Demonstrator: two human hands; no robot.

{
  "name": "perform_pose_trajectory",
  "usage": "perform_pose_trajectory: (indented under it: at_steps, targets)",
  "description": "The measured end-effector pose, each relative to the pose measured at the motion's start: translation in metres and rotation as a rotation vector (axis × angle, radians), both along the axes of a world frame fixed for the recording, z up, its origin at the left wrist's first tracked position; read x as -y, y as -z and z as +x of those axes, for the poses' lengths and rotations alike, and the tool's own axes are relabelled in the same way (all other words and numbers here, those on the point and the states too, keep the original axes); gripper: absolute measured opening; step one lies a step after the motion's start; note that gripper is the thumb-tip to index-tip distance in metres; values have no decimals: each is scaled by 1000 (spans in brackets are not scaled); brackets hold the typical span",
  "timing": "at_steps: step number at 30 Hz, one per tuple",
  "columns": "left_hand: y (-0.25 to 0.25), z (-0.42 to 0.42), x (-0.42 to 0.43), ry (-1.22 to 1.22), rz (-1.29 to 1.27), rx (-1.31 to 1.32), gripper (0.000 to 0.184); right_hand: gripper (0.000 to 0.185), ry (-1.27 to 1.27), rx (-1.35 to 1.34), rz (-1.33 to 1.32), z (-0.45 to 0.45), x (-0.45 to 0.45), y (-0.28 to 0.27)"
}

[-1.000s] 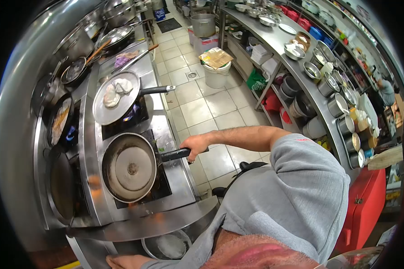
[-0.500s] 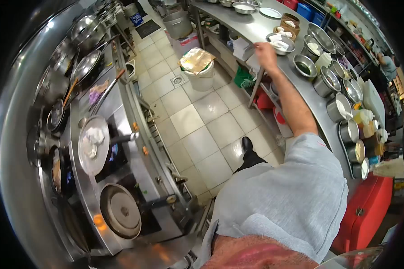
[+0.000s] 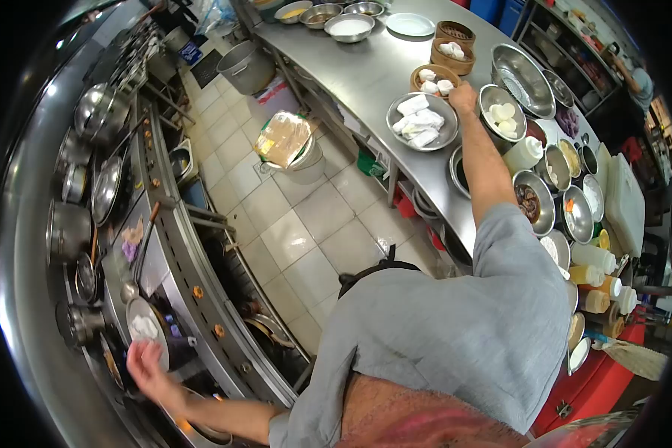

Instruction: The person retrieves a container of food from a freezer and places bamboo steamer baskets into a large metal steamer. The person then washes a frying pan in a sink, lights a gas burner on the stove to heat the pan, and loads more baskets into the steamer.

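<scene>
My right hand reaches over the steel counter, its fingers curled at the right rim of a bamboo steamer basket that holds white dumplings. Just in front of it sits a steel bowl with white folded rolls. Further back stands a second steamer basket with white buns. Over the stove, my left hand is at the near edge of a pale plate bearing soft white pieces. Its fingers look extended and slightly apart; their undersides are hidden.
Steel bowls and squeeze bottles crowd the counter's right side. A white plate lies at the back. A bucket with cardboard on top stands on the tiled floor. A flame shows beside the left forearm.
My right hand has moved from beside the bowl of rolls to the steamer basket's rim. My left hand has come into view over the stove plate. The view has shifted toward the counter.
</scene>
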State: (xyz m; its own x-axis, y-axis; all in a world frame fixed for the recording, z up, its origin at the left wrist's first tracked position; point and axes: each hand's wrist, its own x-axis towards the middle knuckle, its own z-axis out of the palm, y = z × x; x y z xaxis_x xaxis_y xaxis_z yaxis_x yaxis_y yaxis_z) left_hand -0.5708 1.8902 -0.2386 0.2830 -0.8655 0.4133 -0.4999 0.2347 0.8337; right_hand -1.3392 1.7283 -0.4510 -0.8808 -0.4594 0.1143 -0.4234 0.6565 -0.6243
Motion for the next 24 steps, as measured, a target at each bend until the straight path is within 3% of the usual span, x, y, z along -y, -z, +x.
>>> perform_pose_trajectory:
  at_steps: [4, 9, 11, 13, 15, 17, 21, 23, 24]
  targets:
    - [87, -115, 140, 340, 262, -163, 31, 34, 20, 41, 64, -13, 11, 0]
    - [173, -275, 273, 875, 402, 67, 32, 28, -68, 1, 55, -20, 30, -5]
    - [203, -335, 314, 1052, 382, 15, 33, 30, -145, -79, 91, -21, 44, -7]
    - [199, -392, 342, 1190, 124, 222, 35, 32, -125, -126, 77, -20, 58, -11]
    - [197, -440, 360, 1253, 264, 112, 43, 34, -234, -161, 204, -19, 71, -15]
    - [198, -480, 378, 1319, 250, 147, 49, 38, -236, -132, 213, -19, 83, -14]
    - [207, -537, 402, 1416, 114, 281, 66, 43, -269, 71, 91, -5, 105, -23]
    - [215, -551, 411, 1449, 136, 280, 70, 43, -261, 353, 19, 3, 114, -37]
    - [219, -556, 414, 1456, 131, 250, 69, 44, -336, 71, 60, -7, 123, -20]
